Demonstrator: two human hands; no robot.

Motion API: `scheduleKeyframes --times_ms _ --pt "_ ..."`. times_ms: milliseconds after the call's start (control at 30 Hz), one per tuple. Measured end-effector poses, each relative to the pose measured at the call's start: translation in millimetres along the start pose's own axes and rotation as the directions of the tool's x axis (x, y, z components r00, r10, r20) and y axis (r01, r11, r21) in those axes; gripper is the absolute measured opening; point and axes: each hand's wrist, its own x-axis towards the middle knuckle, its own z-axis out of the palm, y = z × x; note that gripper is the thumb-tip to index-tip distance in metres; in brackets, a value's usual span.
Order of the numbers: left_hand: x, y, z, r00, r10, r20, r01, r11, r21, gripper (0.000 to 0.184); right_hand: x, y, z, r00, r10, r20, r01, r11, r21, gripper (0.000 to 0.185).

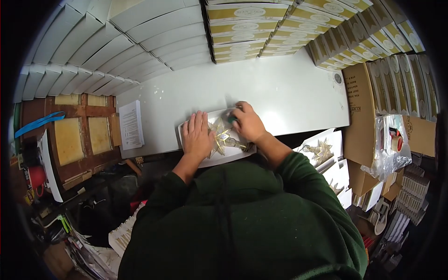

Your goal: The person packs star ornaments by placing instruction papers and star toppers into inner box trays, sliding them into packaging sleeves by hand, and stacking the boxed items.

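Observation:
A gold and clear star ornament lies in a white open box at the table's front edge. My left hand rests flat over the box's left side, fingers stretched out beside the star. My right hand is at the box's right far side, its fingers curled and closed. A small dark green bit shows at its fingertips, too blurred to name. A coiled wire-like part lies by the star's right end, below the right hand.
White boxes are stacked at the back left, gold-labelled boxes at the back right. Printed sheets lie on the white table at left. On the right stand a cardboard carton and open white boxes holding more star ornaments.

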Motion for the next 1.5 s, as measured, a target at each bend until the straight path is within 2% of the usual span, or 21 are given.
scheduleKeyframes --times_ms 33,67,100,133,200,233,267,333,367,400,433,533,700,900,967,1033,1233,1367,1400,1467,1500 --pt "-1.1 0.6 -0.9 1.0 -0.004 0.016 0.004 1.0 0.014 0.064 -3.5 1.3 -2.9 0.998 -0.019 -0.058 0.03 0.981 0.192 0.034" --pt "-6.2 0.5 0.3 1.0 -0.008 0.018 0.007 1.0 0.01 0.064 -6.2 4.6 -0.2 0.998 -0.019 -0.053 0.029 0.981 0.191 0.034" --pt "-12.5 -0.5 0.5 0.998 0.046 -0.031 -0.045 0.999 0.025 0.06 -7.9 7.3 3.4 0.947 0.316 -0.059 -0.275 0.891 0.361 0.033" --pt "-16.6 -3.2 0.5 0.991 0.101 -0.084 -0.098 0.994 0.044 0.055 -7.3 11.1 7.8 0.791 0.612 -0.011 -0.52 0.681 0.515 0.032" --pt "-21.2 -11.6 0.6 0.959 0.217 -0.183 -0.202 0.975 0.096 0.048 -7.3 19.2 16.6 0.263 0.936 0.233 -0.716 0.027 0.698 0.03" --pt "-16.3 -15.8 -2.1 0.958 0.22 -0.183 -0.205 0.974 0.098 0.048 -6.0 18.9 13.8 0.262 0.936 0.233 -0.714 0.026 0.7 0.03" --pt "-4.9 -21.6 -4.0 0.987 0.148 -0.061 -0.144 0.987 0.069 0.044 -3.9 20.3 9.6 0.496 0.866 0.057 -0.7 0.36 0.617 0.03" --pt "19.9 -29.8 -11.6 0.982 0.008 0.188 -0.015 0.999 0.034 0.038 -1.3 23.7 -3.2 0.867 0.469 -0.167 -0.418 0.868 0.268 0.031" --pt "25.7 -31.1 -15.7 0.949 -0.057 0.31 0.05 0.998 0.029 0.035 -1.4 26.4 -9.9 0.964 0.189 -0.186 -0.185 0.982 0.041 0.031" --pt "26.7 -32.5 -18.6 0.951 -0.05 0.306 0.044 0.999 0.027 0.035 -2.3 33.0 -14.1 0.963 0.19 -0.193 -0.187 0.982 0.037 0.031" --pt "27.7 -34.8 -22.3 0.977 0.056 0.208 -0.06 0.998 0.015 0.034 -0.7 40.1 -18.9 0.957 0.286 -0.04 -0.271 0.937 0.218 0.032" --pt "25.2 -43.5 -38.0 0.93 0.359 -0.085 -0.355 0.933 0.055 0.033 4.3 55.4 -23.5 0.814 0.334 0.475 -0.577 0.565 0.59 0.035" --pt "1.0 -22.8 -103.8 0.868 0.365 -0.338 -0.375 0.926 0.036 0.033 19.1 5.5 -98.4 0.872 0.023 0.489 -0.375 0.673 0.637 0.044" --pt "0.5 -28.7 -108.4 0.844 0.373 -0.384 -0.411 0.912 -0.018 0.024 33.4 -20.1 -117.6 0.835 0.117 0.538 -0.45 0.707 0.545 0.044" --pt "4.3 -30.3 -122.1 0.822 0.367 -0.434 -0.418 0.908 -0.023 0.022 41.1 -31.9 -130.0 0.969 -0.001 0.248 -0.152 0.79 0.594 0.044" --pt "-13.0 -27.1 -127.7 0.821 0.345 -0.455 -0.414 0.908 -0.059 0.021 28.0 -42.5 -133.2 0.992 -0.128 -0.02 0.117 0.822 0.557 0.045" --pt "-15.7 -37.8 -105.2 0.889 0.361 -0.281 -0.405 0.907 -0.116 0.02 25.8 -21.6 -101.4 0.988 -0.021 0.156 -0.073 0.819 0.57 0.046" --pt "17.3 -41.6 -110.8 0.901 0.345 -0.262 -0.392 0.907 -0.156 0.021 44.2 -7.3 -93.2 0.915 0.202 0.349 -0.38 0.72 0.581 0.054" --pt "32.2 -44.1 -107.6 0.91 0.32 -0.262 -0.376 0.904 -0.202 0.02 49.6 -2.3 -90.1 0.917 0.205 0.343 -0.378 0.722 0.579 0.054" --pt "59.4 -48.8 -96.5 0.924 0.295 -0.243 -0.355 0.898 -0.259 0.018 54.8 3.0 -73.0 0.87 0.333 0.364 -0.492 0.523 0.696 0.06" --pt "73.1 -49.9 -88.7 0.969 0.236 -0.071 -0.246 0.95 -0.19 0.016 54.8 4.5 -62.2 0.835 0.394 0.383 -0.532 0.406 0.743 0.062"
